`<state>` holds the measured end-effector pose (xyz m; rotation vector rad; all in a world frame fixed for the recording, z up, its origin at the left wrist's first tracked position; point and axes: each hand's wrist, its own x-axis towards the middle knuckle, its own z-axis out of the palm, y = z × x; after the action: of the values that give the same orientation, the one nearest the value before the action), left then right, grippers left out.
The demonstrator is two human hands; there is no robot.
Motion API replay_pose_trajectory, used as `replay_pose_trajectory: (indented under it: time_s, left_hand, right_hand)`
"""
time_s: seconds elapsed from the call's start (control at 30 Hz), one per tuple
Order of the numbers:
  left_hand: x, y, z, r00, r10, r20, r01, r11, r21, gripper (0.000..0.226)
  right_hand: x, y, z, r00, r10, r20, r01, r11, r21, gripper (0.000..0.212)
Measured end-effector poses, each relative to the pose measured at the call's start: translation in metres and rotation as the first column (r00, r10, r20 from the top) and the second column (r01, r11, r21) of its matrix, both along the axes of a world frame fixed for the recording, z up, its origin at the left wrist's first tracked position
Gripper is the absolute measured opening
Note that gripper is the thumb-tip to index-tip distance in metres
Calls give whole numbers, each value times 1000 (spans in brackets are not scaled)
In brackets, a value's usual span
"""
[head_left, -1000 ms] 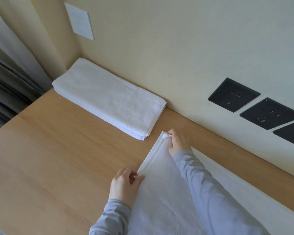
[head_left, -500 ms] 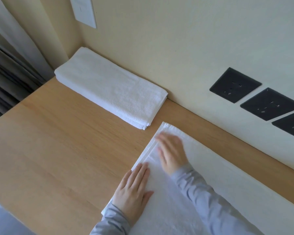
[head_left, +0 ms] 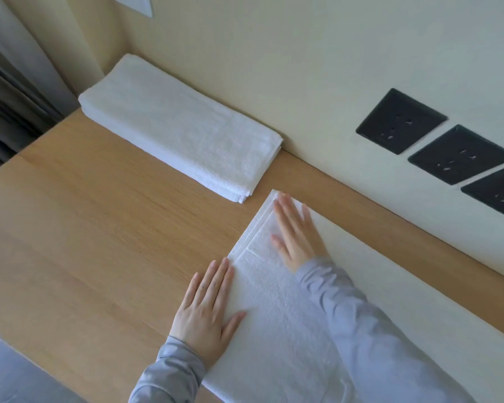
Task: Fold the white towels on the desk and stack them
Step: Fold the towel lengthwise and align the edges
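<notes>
Both hands are lying flat, fingers straight, on the white towel (head_left: 288,309) spread along the desk (head_left: 99,242): left hand (head_left: 207,309) pressing its near-left edge, right hand (head_left: 297,231) near its far corner. A folded stack (head_left: 181,126), seemingly several towels, is sitting far left against the wall.

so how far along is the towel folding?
Done: a folded pile lies by the wall. In hand: left hand and right hand press flat on the long towel, whose end shows two layers. Left, likely: further folds to match the pile, then stack it on top.
</notes>
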<state>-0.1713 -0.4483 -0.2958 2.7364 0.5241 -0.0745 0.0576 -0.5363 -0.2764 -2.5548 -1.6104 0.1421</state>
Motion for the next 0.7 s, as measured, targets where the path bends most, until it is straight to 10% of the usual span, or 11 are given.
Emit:
replay_pose_trajectory:
  time_s: [0.23, 0.5, 0.7]
  left_hand:
    - [0, -1, 0, 1000, 3, -31, -2, 1000, 17, 70]
    - [0, -2, -1, 999, 18, -36, -16, 998, 65, 71]
    - [5, -17, 10, 996, 81, -24, -78, 989, 122, 68]
  right_hand:
    - [-84, -86, -22, 885, 461, -70, -462, 887, 9, 57]
    - [44, -110, -13, 960, -274, -58, 264, 955, -135, 65]
    - [21, -103, -11, 934, -352, 66, 358, 917, -176, 60]
